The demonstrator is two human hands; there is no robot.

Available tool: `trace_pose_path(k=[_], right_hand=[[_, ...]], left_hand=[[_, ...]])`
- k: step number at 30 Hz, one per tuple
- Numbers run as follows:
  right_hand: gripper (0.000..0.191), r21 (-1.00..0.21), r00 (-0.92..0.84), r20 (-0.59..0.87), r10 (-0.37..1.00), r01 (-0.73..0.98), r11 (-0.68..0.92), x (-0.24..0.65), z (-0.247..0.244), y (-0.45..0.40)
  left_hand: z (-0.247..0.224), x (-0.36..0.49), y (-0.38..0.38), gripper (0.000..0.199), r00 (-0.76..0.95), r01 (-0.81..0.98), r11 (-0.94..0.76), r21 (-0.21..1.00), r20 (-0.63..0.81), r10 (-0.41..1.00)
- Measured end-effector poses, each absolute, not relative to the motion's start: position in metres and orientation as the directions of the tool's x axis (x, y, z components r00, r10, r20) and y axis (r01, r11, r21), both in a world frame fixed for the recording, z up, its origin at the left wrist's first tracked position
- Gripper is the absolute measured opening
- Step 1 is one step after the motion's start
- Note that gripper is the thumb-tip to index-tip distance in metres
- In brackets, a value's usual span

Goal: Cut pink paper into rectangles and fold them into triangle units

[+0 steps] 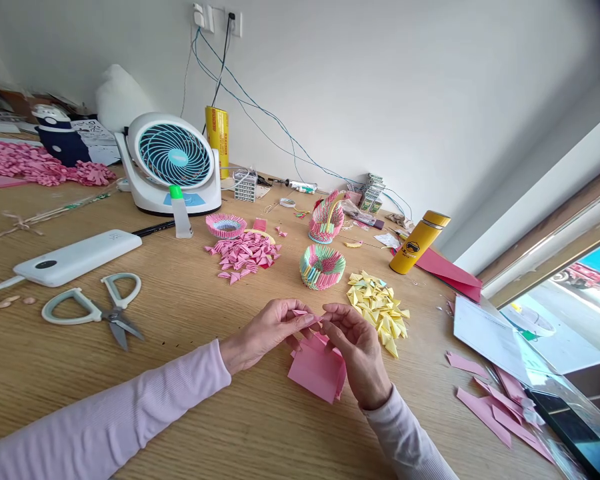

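Observation:
Between the fingertips of my left hand (275,329) and my right hand (356,347) is a small folded piece of pink paper (305,313). Both hands are closed in a pinch on it, just above the table. Below them lies a stack of pink paper sheets (316,370), partly hidden by my right hand. Beyond my hands stands a pink, green and yellow folded-paper bowl (323,268). A pile of yellow folded-paper triangles (379,303) lies to the right. Farther left is a heap of pink folded-paper pieces (243,255).
Open scissors (114,312) and a white power bank (80,257) lie on the left. Behind them stand a white fan (173,163) and a green-capped bottle (181,217). A folded-paper basket (326,220) stands at the back, a yellow flask (419,243) to the right. Pink paper strips (500,407) lie at far right.

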State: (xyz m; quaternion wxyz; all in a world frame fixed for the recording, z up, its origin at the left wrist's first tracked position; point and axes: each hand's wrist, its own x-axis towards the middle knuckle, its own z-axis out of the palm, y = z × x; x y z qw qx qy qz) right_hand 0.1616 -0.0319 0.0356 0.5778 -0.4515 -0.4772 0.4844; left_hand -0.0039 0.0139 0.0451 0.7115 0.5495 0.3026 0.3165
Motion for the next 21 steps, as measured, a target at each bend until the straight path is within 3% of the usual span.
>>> trace_pose_path(k=[6, 14, 21], right_hand=[[0.027, -0.987, 0.080, 0.154, 0.985, -0.030, 0.157, 0.1644, 0.0343, -0.0303], [0.033, -0.992, 0.030, 0.091, 0.995, -0.085, 0.094, 0.1712, 0.0420, -0.0317], [0.028, -0.989, 0.001, 0.142, 0.990, 0.040, 0.142, 0.1705, 0.0372, -0.0293]], left_hand=[[0.0446, -0.0027, 0.0150, 0.036, 0.608, -0.079, 0.098, 0.992, -0.030, 0.794], [0.0470, -0.0044, 0.0165, 0.033, 0.636, -0.091, 0.105, 0.990, -0.023, 0.771], [0.0481, -0.0045, 0.0134, 0.039, 0.611, -0.093, 0.112, 0.989, -0.032, 0.791]])
